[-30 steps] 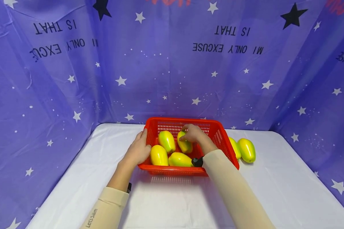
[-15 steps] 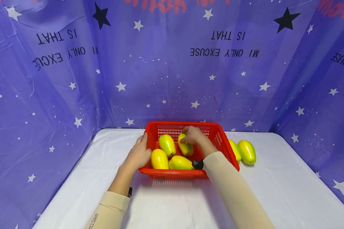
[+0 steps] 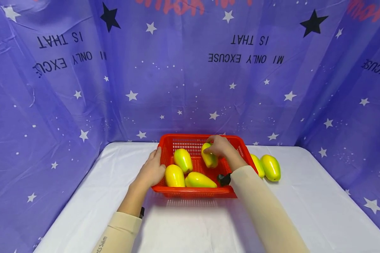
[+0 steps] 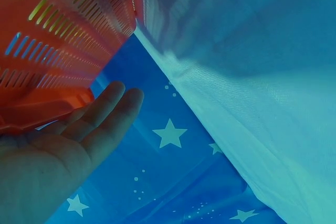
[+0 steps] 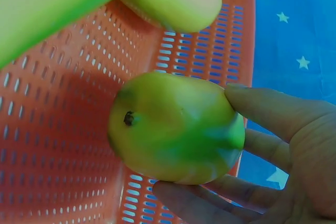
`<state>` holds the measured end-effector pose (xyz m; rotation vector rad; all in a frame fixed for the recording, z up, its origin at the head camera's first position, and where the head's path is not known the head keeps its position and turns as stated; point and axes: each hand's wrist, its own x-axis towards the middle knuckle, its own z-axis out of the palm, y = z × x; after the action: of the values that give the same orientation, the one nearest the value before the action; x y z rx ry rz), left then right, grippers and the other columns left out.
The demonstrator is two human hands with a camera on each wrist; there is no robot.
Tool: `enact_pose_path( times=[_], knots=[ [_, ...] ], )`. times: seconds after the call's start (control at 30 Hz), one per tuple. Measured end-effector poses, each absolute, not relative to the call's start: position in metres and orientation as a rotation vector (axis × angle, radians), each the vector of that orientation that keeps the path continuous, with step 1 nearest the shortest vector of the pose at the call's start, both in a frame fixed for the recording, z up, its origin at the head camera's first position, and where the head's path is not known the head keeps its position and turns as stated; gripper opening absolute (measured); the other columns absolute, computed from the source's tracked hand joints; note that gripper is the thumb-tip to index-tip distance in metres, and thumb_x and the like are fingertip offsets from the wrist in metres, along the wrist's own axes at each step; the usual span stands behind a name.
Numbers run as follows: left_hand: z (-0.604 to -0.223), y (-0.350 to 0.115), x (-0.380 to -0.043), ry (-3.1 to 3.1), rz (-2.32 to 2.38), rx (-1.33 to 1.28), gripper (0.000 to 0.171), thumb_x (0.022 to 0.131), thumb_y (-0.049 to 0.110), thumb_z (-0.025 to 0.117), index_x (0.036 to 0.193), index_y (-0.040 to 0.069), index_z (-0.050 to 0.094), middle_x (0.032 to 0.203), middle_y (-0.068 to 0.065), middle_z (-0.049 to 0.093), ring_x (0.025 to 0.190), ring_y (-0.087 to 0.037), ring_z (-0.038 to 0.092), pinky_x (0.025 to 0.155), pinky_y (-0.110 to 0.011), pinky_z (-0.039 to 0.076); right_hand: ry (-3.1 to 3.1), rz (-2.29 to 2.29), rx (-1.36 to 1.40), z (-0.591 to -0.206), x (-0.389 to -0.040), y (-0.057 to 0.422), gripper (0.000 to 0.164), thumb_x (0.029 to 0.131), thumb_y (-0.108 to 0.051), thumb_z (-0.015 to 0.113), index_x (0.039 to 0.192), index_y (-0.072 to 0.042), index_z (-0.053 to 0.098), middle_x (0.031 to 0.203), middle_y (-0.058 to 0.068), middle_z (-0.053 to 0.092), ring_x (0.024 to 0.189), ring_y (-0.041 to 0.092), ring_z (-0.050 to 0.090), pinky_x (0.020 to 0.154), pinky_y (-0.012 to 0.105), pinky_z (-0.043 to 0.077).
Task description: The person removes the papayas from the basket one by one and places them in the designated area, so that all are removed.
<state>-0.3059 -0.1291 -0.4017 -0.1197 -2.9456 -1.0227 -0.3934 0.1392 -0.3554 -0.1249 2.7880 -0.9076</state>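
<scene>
My right hand is inside the red plastic basket, toward its back right. It grips a yellow-green mango between thumb and fingers, the mango's dark-spotted end facing away from the palm. At the basket's left side, my left hand holds the rim. In the left wrist view its fingers reach along the outside of the slotted wall, and the thumb is hidden behind the rim. Toward the left and front of the basket lie three more mangoes: one behind, one at front left and one on its side.
Two mangoes lie on the white tablecloth just right of the basket, one partly covered by its wall. A purple curtain printed with stars and lettering hangs behind and along both sides of the table.
My right hand has shifted slightly right and up within the basket, carrying the mango with it. The left hand keeps its place on the rim. The head view has tilted a little.
</scene>
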Motion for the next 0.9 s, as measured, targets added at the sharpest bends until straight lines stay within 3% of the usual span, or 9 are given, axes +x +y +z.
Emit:
enact_pose_path(
  times=[0.4, 0.67, 0.9],
  knots=[
    [-0.401, -0.129, -0.306, -2.943, -1.013, -0.130, 0.077, 0.095, 0.014, 0.041, 0.165, 0.001, 0.012, 0.168, -0.024, 0.022, 0.149, -0.047, 0.036, 0.124, -0.060, 0.028, 2.838, -0.885, -0.140, -0.337, -0.393, 0.156, 0.056, 0.092, -0.023, 0.075, 0.143, -0.008, 0.059, 0.136, 0.024, 0.057, 0.105, 0.036, 0.066, 0.084, 0.046, 0.064],
    [-0.401, -0.130, -0.306, -2.943, -1.023, -0.138, 0.077, 0.095, 0.014, 0.040, 0.165, 0.001, 0.011, 0.169, -0.025, 0.021, 0.150, -0.047, 0.035, 0.124, -0.060, 0.028, 2.865, -0.869, -0.156, -0.327, -0.389, 0.164, 0.055, 0.091, -0.023, 0.076, 0.141, -0.006, 0.061, 0.135, 0.027, 0.058, 0.099, 0.035, 0.068, 0.075, 0.042, 0.065],
    [-0.402, -0.131, -0.307, -2.951, -1.007, -0.140, 0.077, 0.096, 0.015, 0.041, 0.165, 0.001, 0.011, 0.169, -0.025, 0.021, 0.149, -0.048, 0.037, 0.123, -0.061, 0.029, 2.846, -0.911, -0.154, -0.321, -0.387, 0.169, 0.055, 0.092, -0.021, 0.074, 0.143, -0.005, 0.058, 0.139, 0.027, 0.056, 0.102, 0.037, 0.069, 0.084, 0.050, 0.063]
  ],
)
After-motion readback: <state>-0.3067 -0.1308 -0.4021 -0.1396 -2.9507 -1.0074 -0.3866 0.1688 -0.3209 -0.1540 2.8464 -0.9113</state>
